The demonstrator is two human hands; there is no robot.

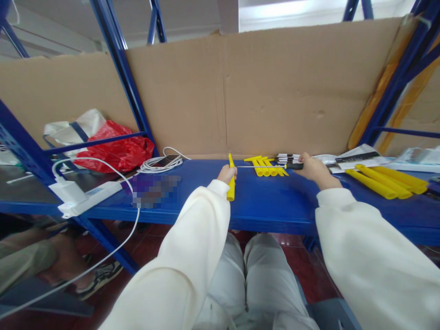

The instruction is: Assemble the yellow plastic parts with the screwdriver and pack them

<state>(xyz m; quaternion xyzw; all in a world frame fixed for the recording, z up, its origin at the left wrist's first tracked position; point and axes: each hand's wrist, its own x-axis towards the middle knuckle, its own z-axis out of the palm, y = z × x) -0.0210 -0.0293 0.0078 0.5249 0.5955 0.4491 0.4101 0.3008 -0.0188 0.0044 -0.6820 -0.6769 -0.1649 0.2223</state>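
My left hand [227,174] is closed around a yellow plastic tube [231,192] with a narrow tapered upper end, held roughly upright over the blue shelf. In my right hand [316,171] is a long thin screwdriver [294,166] with a black handle. Its shaft lies level and points left, the tip reaching the tube near my left fingers; whether it enters the tube I cannot make out. Behind and below the shaft lie several small yellow pieces [263,171] side by side. Larger yellow tubes [381,183] rest right of my right hand.
Black-and-white striped items [287,158] and a white packet [359,158] lie along the back. At left are a coiled white cable [160,164], a red plastic bag [115,145] and a power strip [91,199]. A cardboard panel [275,91] closes the rear. Another person's leg [65,256] shows lower left.
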